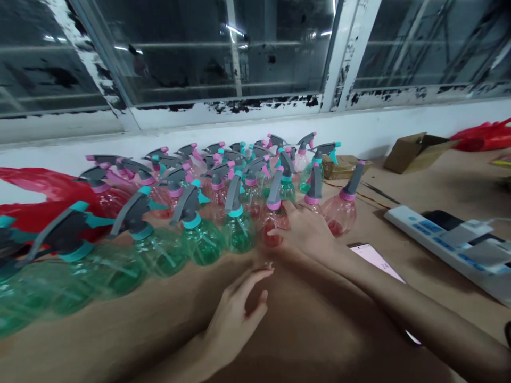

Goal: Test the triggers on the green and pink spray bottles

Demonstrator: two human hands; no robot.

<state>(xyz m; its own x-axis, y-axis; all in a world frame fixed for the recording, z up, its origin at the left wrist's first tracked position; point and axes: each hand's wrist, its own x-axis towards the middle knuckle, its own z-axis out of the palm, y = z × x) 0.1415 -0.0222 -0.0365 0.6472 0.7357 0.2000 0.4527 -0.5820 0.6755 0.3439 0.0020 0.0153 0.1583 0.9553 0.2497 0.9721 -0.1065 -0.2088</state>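
Note:
My right hand point(305, 229) is closed around the clear pink body of a spray bottle point(270, 239) in the front row. Its thumb lies across the front, while the other fingers are partly hidden behind it. This bottle stands upright on the table and has a grey trigger head with a pink collar. My left hand point(239, 306) hovers nearer to me, thumb and fingers apart, holding nothing. Just left of the gripped bottle stands a green spray bottle point(238, 234) with a turquoise collar. To the right, another pink spray bottle point(339, 215) stands past my fingers.
Several more pink and green bottles crowd toward the wall and left. Red plastic bags point(51, 207) lie behind them. At right are a phone point(377, 258), a white power strip point(439, 250) with plugs, and an open cardboard box point(411, 154). Windows point(223, 53) rise behind the table.

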